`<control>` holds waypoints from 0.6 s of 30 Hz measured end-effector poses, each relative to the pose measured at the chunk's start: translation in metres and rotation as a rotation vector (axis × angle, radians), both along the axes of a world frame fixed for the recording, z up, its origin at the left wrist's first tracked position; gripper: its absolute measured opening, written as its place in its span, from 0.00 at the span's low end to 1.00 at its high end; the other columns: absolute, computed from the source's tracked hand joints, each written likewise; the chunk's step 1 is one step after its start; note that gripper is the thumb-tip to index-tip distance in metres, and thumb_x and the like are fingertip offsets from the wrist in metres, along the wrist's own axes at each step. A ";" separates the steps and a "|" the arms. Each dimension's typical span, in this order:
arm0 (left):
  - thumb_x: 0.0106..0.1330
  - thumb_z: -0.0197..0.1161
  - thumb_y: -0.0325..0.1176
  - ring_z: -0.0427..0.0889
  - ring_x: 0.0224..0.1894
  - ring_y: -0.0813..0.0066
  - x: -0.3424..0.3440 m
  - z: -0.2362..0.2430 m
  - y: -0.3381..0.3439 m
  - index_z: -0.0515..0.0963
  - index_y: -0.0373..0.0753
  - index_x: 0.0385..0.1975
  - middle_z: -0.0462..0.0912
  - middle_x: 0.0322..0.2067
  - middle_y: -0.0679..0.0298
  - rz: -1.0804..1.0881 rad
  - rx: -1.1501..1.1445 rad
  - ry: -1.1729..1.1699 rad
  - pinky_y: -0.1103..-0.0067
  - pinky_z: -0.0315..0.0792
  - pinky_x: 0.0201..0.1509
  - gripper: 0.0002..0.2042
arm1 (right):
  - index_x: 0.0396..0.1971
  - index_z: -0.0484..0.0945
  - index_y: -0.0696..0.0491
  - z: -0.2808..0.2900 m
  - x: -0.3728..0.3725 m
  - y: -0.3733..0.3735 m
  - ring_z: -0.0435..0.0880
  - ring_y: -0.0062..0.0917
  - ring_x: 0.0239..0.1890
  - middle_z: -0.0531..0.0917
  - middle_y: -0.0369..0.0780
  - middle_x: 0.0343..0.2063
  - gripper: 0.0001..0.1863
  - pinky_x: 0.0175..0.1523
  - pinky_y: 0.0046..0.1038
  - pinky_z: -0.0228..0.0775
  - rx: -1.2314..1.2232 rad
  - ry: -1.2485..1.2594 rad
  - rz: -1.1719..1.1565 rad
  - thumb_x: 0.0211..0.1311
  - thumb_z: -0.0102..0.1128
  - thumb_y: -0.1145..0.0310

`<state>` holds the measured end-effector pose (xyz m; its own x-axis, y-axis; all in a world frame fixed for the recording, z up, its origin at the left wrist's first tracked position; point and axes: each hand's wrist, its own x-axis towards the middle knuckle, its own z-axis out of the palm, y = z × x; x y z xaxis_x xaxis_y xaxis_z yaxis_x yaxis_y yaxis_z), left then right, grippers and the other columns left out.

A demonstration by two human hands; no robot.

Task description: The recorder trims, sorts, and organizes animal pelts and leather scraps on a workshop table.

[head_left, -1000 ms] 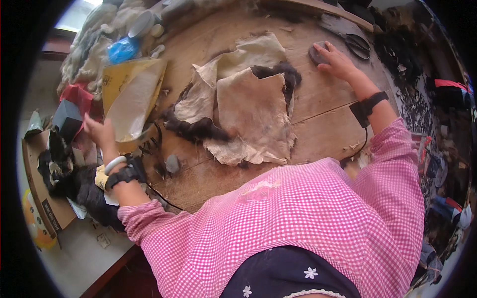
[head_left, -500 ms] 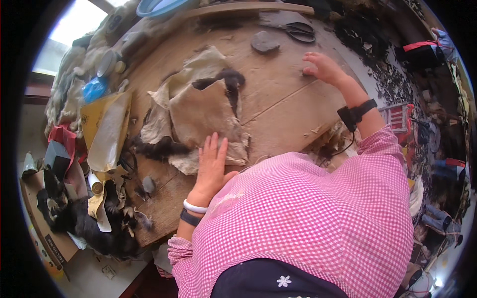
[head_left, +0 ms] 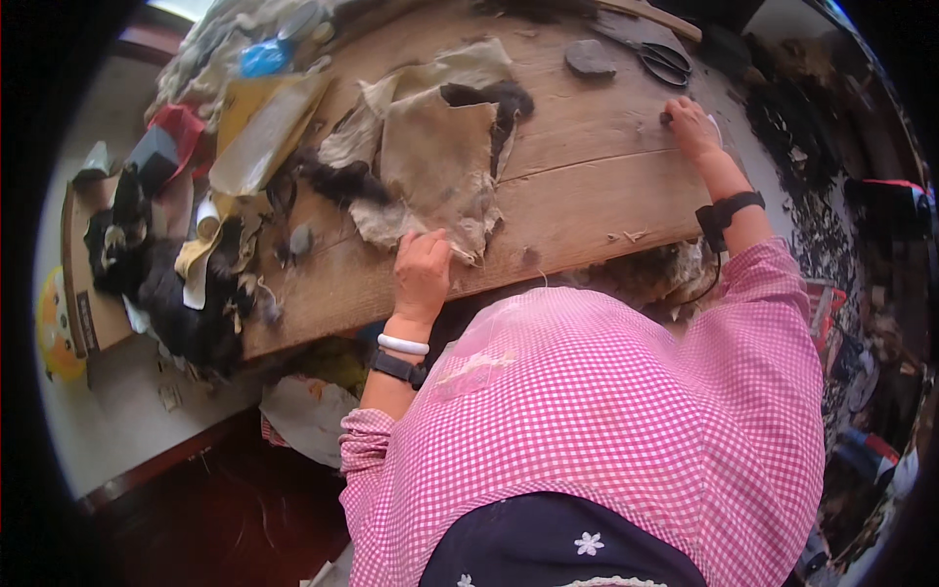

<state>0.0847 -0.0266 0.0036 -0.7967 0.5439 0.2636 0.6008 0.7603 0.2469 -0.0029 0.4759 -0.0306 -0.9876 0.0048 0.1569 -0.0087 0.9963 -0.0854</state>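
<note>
A patch of pale hide with dark fur lies on the wooden board, mostly skin side up, with black fur showing at its left and upper right edges. At its near edge is my left hand, fingers bent and closed on the hide's border. My right hand rests near the board's right edge, its fingers curled round a small dark thing that is too hidden to name. Just beyond that hand lie black-handled scissors, and left of them a flat grey stone.
The wooden board fills the middle. To its left are a yellow and whitish folded sheet, a blue plastic bag, black fur pieces and a small grey stone. A wooden strip lies at the far edge.
My left hand, flat on the hide before, has bent its fingers at the near edge. My right hand has curled in more. The whole view has shifted.
</note>
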 end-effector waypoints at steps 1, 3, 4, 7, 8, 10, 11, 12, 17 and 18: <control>0.56 0.64 0.30 0.78 0.48 0.58 0.008 -0.002 -0.003 0.77 0.36 0.37 0.80 0.43 0.55 -0.002 0.019 0.017 0.64 0.67 0.58 0.10 | 0.41 0.74 0.52 -0.002 0.002 -0.002 0.76 0.40 0.50 0.76 0.43 0.44 0.13 0.51 0.37 0.71 0.007 -0.006 -0.026 0.56 0.61 0.70; 0.55 0.66 0.31 0.77 0.49 0.57 0.013 0.003 0.002 0.77 0.35 0.40 0.79 0.45 0.55 0.047 0.049 -0.038 0.64 0.67 0.58 0.14 | 0.43 0.74 0.52 0.000 0.008 -0.019 0.75 0.40 0.51 0.76 0.43 0.44 0.14 0.52 0.38 0.71 0.015 -0.017 -0.051 0.56 0.61 0.69; 0.54 0.67 0.33 0.76 0.49 0.56 0.014 0.006 0.008 0.76 0.35 0.43 0.78 0.46 0.56 0.082 0.080 -0.091 0.65 0.67 0.58 0.17 | 0.45 0.74 0.52 -0.002 0.009 -0.032 0.74 0.40 0.52 0.75 0.43 0.47 0.15 0.54 0.38 0.70 -0.090 -0.016 0.018 0.56 0.61 0.68; 0.52 0.70 0.38 0.74 0.51 0.54 0.008 0.012 0.033 0.76 0.38 0.49 0.77 0.48 0.55 0.069 0.119 0.117 0.66 0.69 0.56 0.23 | 0.52 0.71 0.52 0.008 0.026 -0.100 0.69 0.41 0.59 0.71 0.46 0.55 0.22 0.60 0.37 0.65 -0.224 -0.110 0.185 0.58 0.60 0.65; 0.52 0.70 0.38 0.74 0.51 0.54 0.003 0.008 0.030 0.76 0.38 0.49 0.77 0.48 0.55 0.073 0.119 0.109 0.66 0.69 0.56 0.23 | 0.58 0.68 0.53 0.011 0.031 -0.116 0.65 0.42 0.64 0.68 0.48 0.60 0.26 0.65 0.37 0.61 -0.248 -0.194 0.278 0.59 0.59 0.63; 0.50 0.69 0.32 0.73 0.52 0.56 -0.009 -0.001 0.031 0.76 0.39 0.46 0.75 0.48 0.57 0.044 0.054 0.035 0.68 0.70 0.56 0.21 | 0.61 0.65 0.52 -0.010 0.044 -0.129 0.60 0.41 0.67 0.63 0.46 0.64 0.30 0.67 0.40 0.57 -0.144 -0.126 0.259 0.61 0.58 0.58; 0.49 0.66 0.29 0.75 0.48 0.57 -0.014 -0.004 0.028 0.77 0.40 0.39 0.77 0.42 0.59 0.045 0.106 0.067 0.68 0.71 0.51 0.15 | 0.64 0.62 0.51 -0.017 0.047 -0.136 0.54 0.41 0.70 0.58 0.44 0.68 0.33 0.69 0.44 0.53 -0.047 -0.052 0.247 0.62 0.56 0.54; 0.49 0.66 0.29 0.75 0.48 0.57 -0.014 -0.005 0.023 0.77 0.40 0.39 0.77 0.42 0.59 0.057 0.108 0.060 0.68 0.71 0.51 0.15 | 0.64 0.62 0.51 -0.018 0.049 -0.136 0.54 0.41 0.70 0.58 0.44 0.68 0.33 0.69 0.44 0.53 -0.046 -0.060 0.259 0.62 0.56 0.54; 0.48 0.59 0.26 0.75 0.34 0.55 0.009 0.013 -0.017 0.73 0.37 0.24 0.75 0.27 0.58 0.087 0.287 -0.129 0.65 0.70 0.38 0.04 | 0.69 0.53 0.51 -0.018 0.047 -0.132 0.43 0.38 0.74 0.51 0.43 0.71 0.38 0.72 0.46 0.43 -0.080 -0.144 0.228 0.65 0.51 0.47; 0.48 0.58 0.27 0.74 0.33 0.54 0.018 0.016 -0.031 0.72 0.37 0.23 0.74 0.26 0.57 0.077 0.263 -0.207 0.65 0.70 0.37 0.04 | 0.69 0.53 0.51 -0.019 0.046 -0.131 0.43 0.38 0.74 0.51 0.43 0.71 0.38 0.72 0.46 0.43 -0.079 -0.146 0.234 0.65 0.51 0.47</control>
<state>0.1026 -0.0576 0.0199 -0.8838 0.4154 0.2151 0.4610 0.6955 0.5511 0.0434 0.3451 -0.0498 -0.9753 -0.2198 0.0208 -0.2199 0.9587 -0.1801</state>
